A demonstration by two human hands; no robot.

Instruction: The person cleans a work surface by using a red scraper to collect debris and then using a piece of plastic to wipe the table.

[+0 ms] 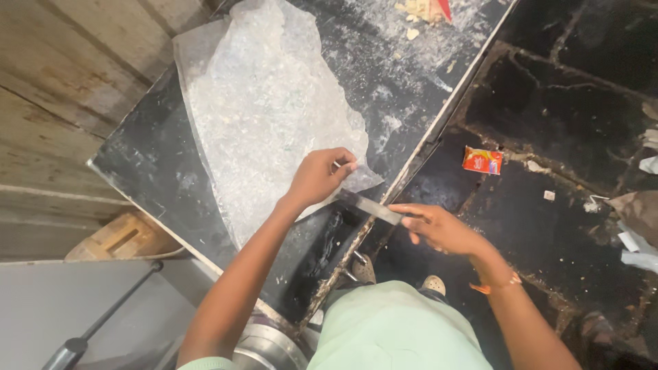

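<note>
Two hands share the work: your left hand (319, 177) presses curled fingers on the crumpled plastic sheet (264, 109) near the dark worktop's (147, 161) front edge, likely pinning it flat, while your right hand (442, 229), fingers nearly straight, pinches the flat metal blade (370, 207) touching the sheet's corner.

The crumpled sheet (267, 103) under the left hand (319, 177) was thin translucent plastic, wrinkled and dusted white. The blade (370, 206) at the right hand (442, 229) was flat grey metal, dull in finish. The table top (154, 161) was black, matt and scuffed with pale residue, and the wall (62, 82) was rough, weathered wood.
</note>
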